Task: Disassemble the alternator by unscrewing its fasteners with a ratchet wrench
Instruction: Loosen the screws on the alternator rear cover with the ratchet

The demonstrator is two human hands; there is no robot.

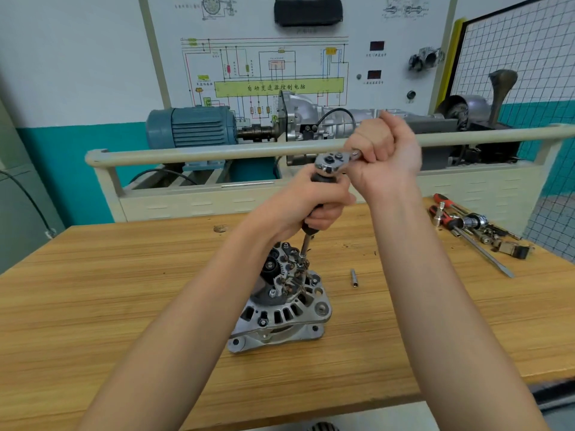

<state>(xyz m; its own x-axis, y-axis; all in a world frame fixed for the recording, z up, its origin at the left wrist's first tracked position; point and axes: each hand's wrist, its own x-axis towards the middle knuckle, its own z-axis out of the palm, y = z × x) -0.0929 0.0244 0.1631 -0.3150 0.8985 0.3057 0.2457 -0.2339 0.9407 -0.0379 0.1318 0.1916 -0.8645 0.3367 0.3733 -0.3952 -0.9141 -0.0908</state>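
Note:
The silver alternator (281,309) stands on the wooden workbench (124,290) with its exposed rear end up. A long extension bar (306,244) runs from a fastener on the alternator's top up to the chrome ratchet wrench head (331,161). My left hand (317,203) grips the black upper part of the extension bar just below the ratchet head. My right hand (385,150) is curled round the ratchet handle, which points right and is mostly hidden in the fist.
A loose socket (353,277) lies on the bench right of the alternator. Red-handled screwdrivers (448,213), sockets and small parts sit at the bench's far right. Behind the bench a beige rail (217,154) fronts a training stand with a blue motor (189,127).

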